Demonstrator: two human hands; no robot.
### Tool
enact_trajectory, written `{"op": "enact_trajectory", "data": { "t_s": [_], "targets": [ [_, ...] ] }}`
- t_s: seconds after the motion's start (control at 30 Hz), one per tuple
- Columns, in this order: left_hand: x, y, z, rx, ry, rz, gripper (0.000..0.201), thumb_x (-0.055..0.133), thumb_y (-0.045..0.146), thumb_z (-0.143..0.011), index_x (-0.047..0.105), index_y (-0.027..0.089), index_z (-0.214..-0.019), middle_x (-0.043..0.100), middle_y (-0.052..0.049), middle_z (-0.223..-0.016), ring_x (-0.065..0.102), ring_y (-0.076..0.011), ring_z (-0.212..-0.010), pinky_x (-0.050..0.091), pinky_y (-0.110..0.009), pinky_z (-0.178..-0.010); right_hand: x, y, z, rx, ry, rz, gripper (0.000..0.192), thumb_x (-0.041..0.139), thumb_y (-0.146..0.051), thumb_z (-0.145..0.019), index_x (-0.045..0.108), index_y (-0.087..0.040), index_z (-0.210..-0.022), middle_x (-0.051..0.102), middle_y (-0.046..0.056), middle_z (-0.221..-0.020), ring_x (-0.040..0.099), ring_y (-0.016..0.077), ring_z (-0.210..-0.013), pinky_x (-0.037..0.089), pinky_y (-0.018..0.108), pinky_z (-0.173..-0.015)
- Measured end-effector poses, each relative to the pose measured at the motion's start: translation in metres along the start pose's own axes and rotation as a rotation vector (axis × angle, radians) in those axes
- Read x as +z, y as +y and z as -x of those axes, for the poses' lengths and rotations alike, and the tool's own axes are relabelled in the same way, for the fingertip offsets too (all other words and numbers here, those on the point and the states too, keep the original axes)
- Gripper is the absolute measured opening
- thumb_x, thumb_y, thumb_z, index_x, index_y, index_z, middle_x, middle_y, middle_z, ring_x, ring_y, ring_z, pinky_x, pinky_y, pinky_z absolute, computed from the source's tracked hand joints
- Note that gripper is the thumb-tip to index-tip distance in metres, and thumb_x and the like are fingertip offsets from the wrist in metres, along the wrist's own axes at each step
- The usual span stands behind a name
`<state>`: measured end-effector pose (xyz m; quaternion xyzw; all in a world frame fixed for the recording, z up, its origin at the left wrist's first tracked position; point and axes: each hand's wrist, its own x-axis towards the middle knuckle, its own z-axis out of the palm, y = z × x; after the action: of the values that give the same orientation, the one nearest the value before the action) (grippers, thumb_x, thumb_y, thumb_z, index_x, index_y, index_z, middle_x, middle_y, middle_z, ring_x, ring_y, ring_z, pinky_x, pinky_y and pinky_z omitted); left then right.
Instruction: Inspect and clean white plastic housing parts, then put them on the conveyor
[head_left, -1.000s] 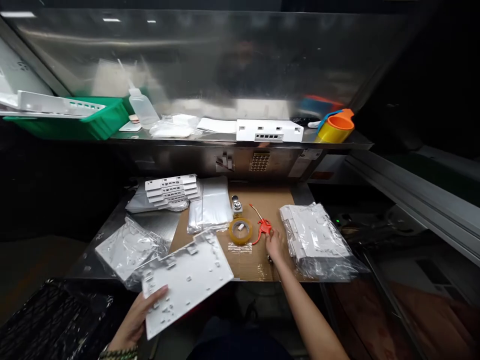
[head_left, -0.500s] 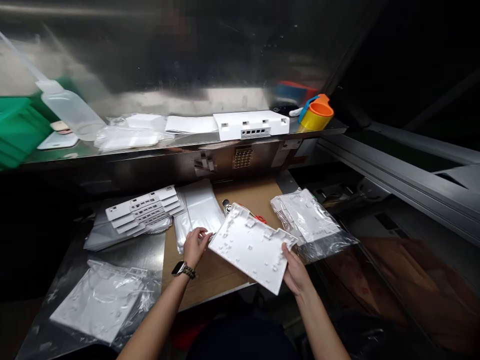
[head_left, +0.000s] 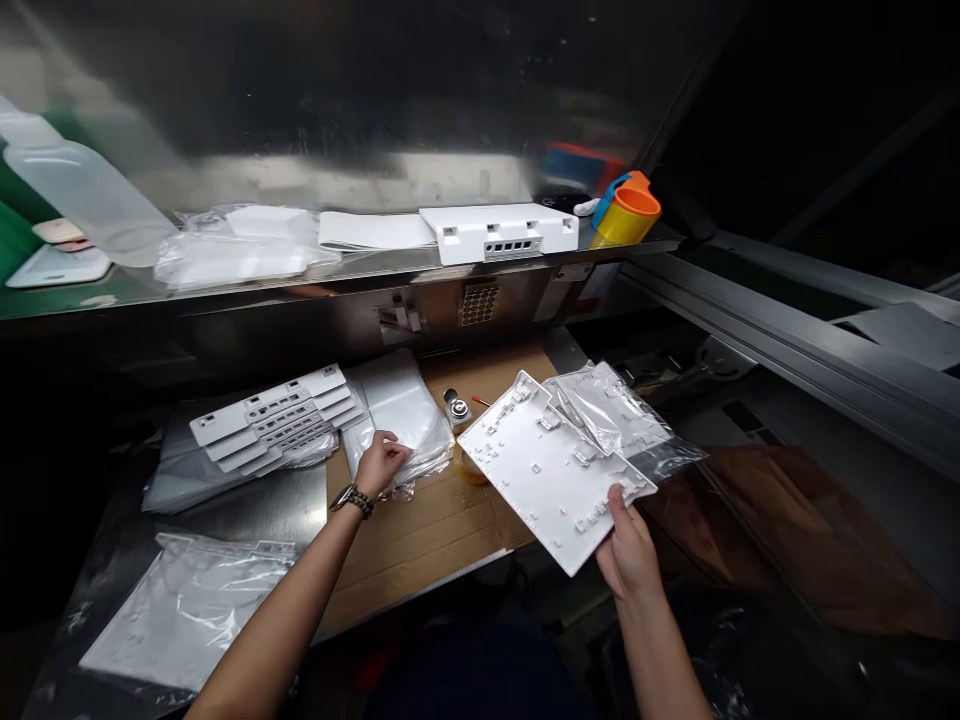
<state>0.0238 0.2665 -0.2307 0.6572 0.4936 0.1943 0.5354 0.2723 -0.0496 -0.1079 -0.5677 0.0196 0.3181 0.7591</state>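
My right hand (head_left: 631,545) grips a white plastic housing panel (head_left: 547,470) by its right corner, thumb on the inner face with its small clips and posts. The panel is tilted and held above the right part of the table. My left hand (head_left: 381,463), wearing a watch and a braided bracelet, is over the stack of clear plastic bags (head_left: 394,400). Its thumb and fingers are pinched together at the stack's near part; whether a bag edge is between them is hidden.
White port panels (head_left: 277,420) lie fanned at left. Bagged white panels sit front left (head_left: 180,610) and right (head_left: 611,405). A tape roll (head_left: 470,465) and small metal-lidded container (head_left: 457,408) lie on the cardboard (head_left: 420,560). The shelf holds a squeeze bottle (head_left: 90,190) and yellow-orange cup (head_left: 630,212).
My left hand has left the white panel's corner and moved left onto the bag stack. My right hand has carried the panel to the right, uncovering the tape roll.
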Motion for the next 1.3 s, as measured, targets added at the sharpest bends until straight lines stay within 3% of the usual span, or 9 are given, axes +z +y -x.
{"op": "enact_trajectory", "data": {
  "t_s": [0.2, 0.4, 0.53, 0.87, 1.1, 1.3],
  "targets": [
    [-0.004, -0.01, -0.015, -0.03, -0.048, 0.035, 0.028, 0.067, 0.035, -0.097, 0.065, 0.016, -0.116, 0.069, -0.005, -0.105, 0.068, -0.0175, -0.083, 0.06, -0.036, -0.073, 0.026, 0.044, 0.017, -0.079, -0.056, 0.347, 0.068, 0.079, -0.069, -0.074, 0.075, -0.015, -0.114, 0.078, 0.015, -0.113, 0.069, 0.0358, -0.116, 0.052, 0.051, -0.106],
    [0.003, -0.015, -0.015, 0.026, -0.028, -0.007, 0.028, 0.067, 0.035, -0.097, 0.064, 0.016, -0.117, 0.068, -0.006, -0.107, 0.067, -0.0174, -0.084, 0.06, -0.035, -0.073, 0.072, 0.074, 0.033, -0.193, -0.374, 0.521, 0.068, 0.06, -0.069, -0.092, 0.064, -0.019, -0.138, 0.073, 0.015, -0.126, 0.062, 0.033, -0.129, 0.043, 0.049, -0.116],
    [0.005, -0.011, -0.015, 0.105, -0.033, -0.109, 0.028, 0.067, 0.035, -0.096, 0.064, 0.016, -0.117, 0.068, -0.006, -0.109, 0.067, -0.018, -0.085, 0.06, -0.036, -0.074, 0.084, 0.092, 0.033, -0.277, -0.51, 0.641, 0.062, 0.049, -0.062, -0.1, 0.058, -0.021, -0.145, 0.073, 0.015, -0.126, 0.06, 0.0304, -0.132, 0.043, 0.046, -0.115],
    [-0.021, 0.005, -0.021, 0.333, 0.027, -0.386, 0.026, 0.064, 0.037, -0.098, 0.067, 0.019, -0.117, 0.065, -0.01, -0.128, 0.064, -0.0253, -0.112, 0.055, -0.049, -0.097, 0.078, 0.103, 0.03, -0.297, -0.467, 0.678, 0.062, 0.047, -0.063, -0.101, 0.059, -0.02, -0.144, 0.073, 0.016, -0.125, 0.061, 0.0293, -0.132, 0.047, 0.042, -0.111],
    [-0.012, 0.009, -0.024, 0.332, -0.053, -0.524, 0.025, 0.065, 0.038, -0.098, 0.068, 0.019, -0.114, 0.068, -0.009, -0.12, 0.066, -0.0232, -0.105, 0.057, -0.046, -0.092, 0.08, 0.101, 0.039, -0.325, -0.383, 0.575, 0.063, 0.051, -0.063, -0.099, 0.061, -0.018, -0.142, 0.074, 0.017, -0.123, 0.062, 0.0317, -0.13, 0.043, 0.047, -0.116],
    [-0.021, 0.031, -0.04, 0.316, -0.141, -0.569, 0.025, 0.064, 0.038, -0.098, 0.068, 0.018, -0.113, 0.07, -0.008, -0.116, 0.068, -0.0224, -0.101, 0.058, -0.045, -0.091, 0.099, 0.111, 0.037, -0.388, -0.437, 0.593, 0.056, 0.047, -0.055, -0.103, 0.058, -0.019, -0.145, 0.071, 0.017, -0.131, 0.055, 0.029, -0.139, 0.042, 0.044, -0.118]
  ]
}}
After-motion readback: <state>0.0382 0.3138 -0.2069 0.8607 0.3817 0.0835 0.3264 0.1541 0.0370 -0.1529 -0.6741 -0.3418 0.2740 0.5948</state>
